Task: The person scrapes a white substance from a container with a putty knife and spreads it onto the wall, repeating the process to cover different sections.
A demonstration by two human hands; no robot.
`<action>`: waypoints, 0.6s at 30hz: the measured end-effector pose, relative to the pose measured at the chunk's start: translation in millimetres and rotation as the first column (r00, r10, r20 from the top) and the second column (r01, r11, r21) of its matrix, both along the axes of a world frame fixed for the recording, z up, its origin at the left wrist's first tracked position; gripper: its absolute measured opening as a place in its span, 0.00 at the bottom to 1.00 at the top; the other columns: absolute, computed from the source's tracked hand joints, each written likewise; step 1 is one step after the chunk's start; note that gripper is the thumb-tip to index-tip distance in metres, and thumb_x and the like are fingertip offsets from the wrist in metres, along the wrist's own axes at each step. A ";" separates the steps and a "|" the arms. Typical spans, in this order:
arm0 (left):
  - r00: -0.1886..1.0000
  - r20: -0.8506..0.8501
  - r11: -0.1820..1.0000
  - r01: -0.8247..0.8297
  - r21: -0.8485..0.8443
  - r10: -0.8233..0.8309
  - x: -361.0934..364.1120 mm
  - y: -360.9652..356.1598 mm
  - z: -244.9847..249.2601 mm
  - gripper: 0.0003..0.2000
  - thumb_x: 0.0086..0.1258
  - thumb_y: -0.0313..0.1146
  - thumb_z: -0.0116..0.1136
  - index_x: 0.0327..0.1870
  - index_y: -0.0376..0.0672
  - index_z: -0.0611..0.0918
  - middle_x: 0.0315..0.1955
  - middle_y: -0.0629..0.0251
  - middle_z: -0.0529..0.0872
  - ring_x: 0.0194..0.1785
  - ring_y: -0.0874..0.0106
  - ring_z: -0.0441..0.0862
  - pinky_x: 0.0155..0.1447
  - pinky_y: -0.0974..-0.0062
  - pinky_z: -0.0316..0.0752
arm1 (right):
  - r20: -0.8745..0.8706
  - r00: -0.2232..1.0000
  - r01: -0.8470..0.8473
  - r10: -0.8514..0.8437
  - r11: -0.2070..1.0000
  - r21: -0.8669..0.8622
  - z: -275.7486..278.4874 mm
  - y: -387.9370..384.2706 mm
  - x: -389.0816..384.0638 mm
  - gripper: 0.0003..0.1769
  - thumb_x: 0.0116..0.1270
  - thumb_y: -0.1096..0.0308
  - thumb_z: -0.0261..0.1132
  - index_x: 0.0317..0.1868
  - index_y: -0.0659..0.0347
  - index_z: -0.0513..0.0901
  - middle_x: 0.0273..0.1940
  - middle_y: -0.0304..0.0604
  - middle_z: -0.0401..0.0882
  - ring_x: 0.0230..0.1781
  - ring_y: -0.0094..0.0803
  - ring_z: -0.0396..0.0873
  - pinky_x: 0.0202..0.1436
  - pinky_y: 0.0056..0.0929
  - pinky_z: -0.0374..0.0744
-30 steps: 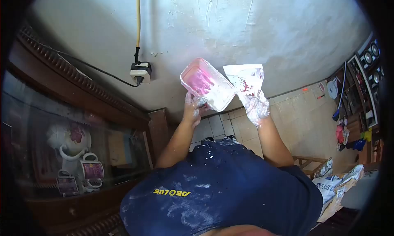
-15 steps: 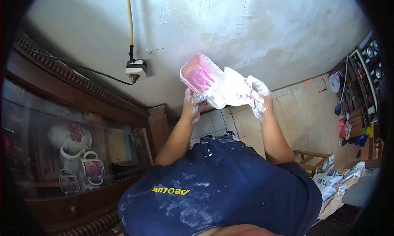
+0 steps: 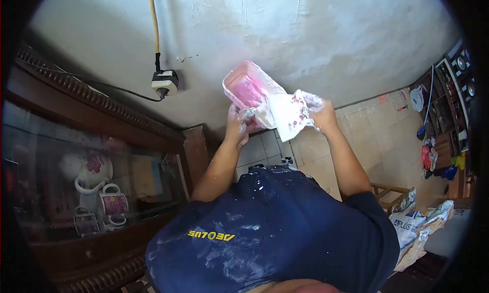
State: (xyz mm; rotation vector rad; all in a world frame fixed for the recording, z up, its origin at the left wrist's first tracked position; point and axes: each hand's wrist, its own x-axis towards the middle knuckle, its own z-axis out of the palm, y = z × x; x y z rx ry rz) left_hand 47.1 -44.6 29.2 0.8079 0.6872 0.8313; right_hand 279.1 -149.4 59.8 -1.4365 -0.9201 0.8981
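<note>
My left hand [image 3: 239, 125] grips the lower side of a pink rectangular container [image 3: 249, 84], which is tilted and smeared with white paste. White paste coats the fingers of both hands. My right hand [image 3: 320, 112] is closed on a flat white piece with red flower marks [image 3: 288, 114]. That piece lies against the container's lower right rim and partly covers it. Both are held up in front of the grey wall [image 3: 326, 43].
A socket block [image 3: 165, 83] hangs on a yellow cable at the wall. Left stands a dark wooden glass cabinet [image 3: 147, 125] with mugs inside. Tiled floor [image 3: 367, 135] lies beyond; at the lower right are a wooden stool [image 3: 389, 196] and a white bag [image 3: 407, 227].
The white piece has turned and moved down and left over the container's rim, with my right hand tilting along. The container shifted very slightly. The camera view has shifted a little.
</note>
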 end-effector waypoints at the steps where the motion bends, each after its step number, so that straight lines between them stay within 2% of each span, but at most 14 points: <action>1: 1.000 -0.010 1.000 -0.024 0.001 0.024 1.3 3.2 -5.1 0.21 0.64 0.35 0.54 0.58 0.44 0.65 0.46 0.58 0.80 0.39 0.66 0.83 0.38 0.64 0.83 | -0.024 0.999 -0.031 0.032 0.999 0.020 7.0 -6.8 -3.6 0.20 0.57 0.85 0.60 0.52 0.71 0.79 0.43 0.45 0.84 0.39 0.24 0.81 0.41 0.22 0.80; 4: 0.997 -0.017 0.997 -0.074 -0.005 0.074 5.9 6.5 -9.5 0.21 0.66 0.37 0.53 0.57 0.44 0.65 0.45 0.59 0.80 0.39 0.65 0.83 0.37 0.63 0.83 | 0.004 0.998 -0.057 0.057 0.998 -0.006 -8.4 -17.7 6.6 0.20 0.57 0.86 0.60 0.52 0.72 0.78 0.43 0.46 0.83 0.40 0.25 0.81 0.42 0.23 0.80; 6: 0.996 -0.001 0.996 -0.088 -0.022 0.088 6.7 7.6 -10.8 0.21 0.66 0.37 0.53 0.58 0.45 0.64 0.44 0.59 0.79 0.40 0.64 0.82 0.38 0.61 0.83 | 0.085 0.985 -0.140 0.148 0.986 -0.089 -7.7 -28.6 15.7 0.20 0.56 0.86 0.61 0.52 0.73 0.78 0.44 0.47 0.83 0.41 0.25 0.81 0.44 0.23 0.80; 7: 0.996 -0.002 0.996 -0.088 -0.023 0.088 7.4 8.7 -12.3 0.21 0.66 0.37 0.53 0.58 0.45 0.64 0.44 0.59 0.79 0.40 0.64 0.82 0.38 0.61 0.83 | -0.065 0.989 -0.136 0.130 0.987 -0.087 -1.1 -35.0 15.7 0.21 0.55 0.85 0.64 0.51 0.74 0.78 0.45 0.47 0.83 0.41 0.27 0.81 0.46 0.25 0.80; 10: 0.991 -0.025 0.990 -0.135 -0.027 0.135 10.5 10.0 -8.8 0.24 0.64 0.36 0.55 0.60 0.46 0.63 0.47 0.59 0.77 0.44 0.63 0.82 0.40 0.61 0.82 | -0.159 0.977 -0.160 0.141 0.980 -0.115 -6.7 -48.4 30.0 0.23 0.57 0.80 0.65 0.54 0.75 0.75 0.48 0.49 0.81 0.44 0.29 0.81 0.48 0.26 0.80; 12: 0.990 -0.020 0.990 -0.143 0.018 0.143 12.5 7.6 -2.3 0.25 0.64 0.37 0.56 0.60 0.46 0.63 0.48 0.59 0.77 0.44 0.63 0.82 0.40 0.62 0.82 | -0.566 0.814 -0.105 0.128 0.992 0.072 -21.2 -53.9 37.6 0.24 0.61 0.75 0.64 0.57 0.74 0.72 0.51 0.49 0.80 0.47 0.31 0.81 0.49 0.26 0.80; 13: 0.988 -0.018 0.986 -0.153 0.061 0.154 13.3 6.4 -0.6 0.25 0.63 0.38 0.56 0.60 0.46 0.63 0.49 0.58 0.77 0.44 0.63 0.82 0.41 0.62 0.81 | -0.565 0.815 -0.103 0.126 0.992 0.072 -26.1 -54.2 40.9 0.24 0.61 0.75 0.64 0.57 0.74 0.72 0.51 0.49 0.80 0.47 0.31 0.81 0.49 0.26 0.80; 14: 0.988 0.045 0.989 -0.146 0.011 0.146 11.6 8.6 -0.7 0.29 0.60 0.27 0.60 0.61 0.44 0.61 0.46 0.61 0.78 0.42 0.69 0.81 0.39 0.70 0.81 | -0.632 0.768 -0.035 0.104 0.992 0.120 -31.0 -53.6 44.2 0.24 0.62 0.73 0.63 0.58 0.74 0.71 0.51 0.48 0.79 0.47 0.32 0.81 0.49 0.26 0.80; 15: 0.989 0.043 0.989 -0.144 0.007 0.144 12.4 8.3 -1.0 0.29 0.60 0.27 0.60 0.61 0.44 0.61 0.46 0.61 0.78 0.42 0.69 0.81 0.39 0.70 0.81 | -0.696 0.713 0.036 0.087 0.986 0.161 -33.4 -53.1 46.0 0.24 0.64 0.72 0.61 0.59 0.73 0.70 0.52 0.47 0.79 0.47 0.32 0.81 0.48 0.25 0.80; 16: 0.988 0.063 0.983 -0.144 0.116 0.137 13.5 7.6 -0.5 0.29 0.60 0.26 0.59 0.62 0.43 0.61 0.47 0.61 0.78 0.43 0.70 0.81 0.39 0.71 0.81 | -0.602 0.796 0.040 0.072 0.984 0.171 -24.5 -50.3 45.9 0.21 0.66 0.71 0.59 0.58 0.71 0.72 0.51 0.44 0.78 0.44 0.28 0.79 0.44 0.24 0.79; 17: 0.988 0.082 0.964 -0.143 0.224 0.128 14.8 6.6 0.3 0.29 0.60 0.25 0.59 0.62 0.43 0.61 0.47 0.61 0.78 0.44 0.71 0.80 0.40 0.71 0.81 | -0.605 0.793 0.044 0.067 0.985 0.167 -13.9 -48.8 44.8 0.21 0.66 0.71 0.59 0.58 0.71 0.72 0.51 0.44 0.78 0.44 0.28 0.79 0.44 0.24 0.79; 18: 0.986 0.073 0.947 -0.167 0.274 0.152 18.6 4.3 0.6 0.28 0.60 0.24 0.56 0.62 0.40 0.61 0.47 0.61 0.77 0.46 0.72 0.78 0.45 0.73 0.79 | -0.426 0.904 0.081 -0.038 0.993 0.085 3.7 -46.4 38.4 0.19 0.67 0.71 0.57 0.57 0.69 0.72 0.50 0.43 0.78 0.43 0.27 0.78 0.44 0.23 0.78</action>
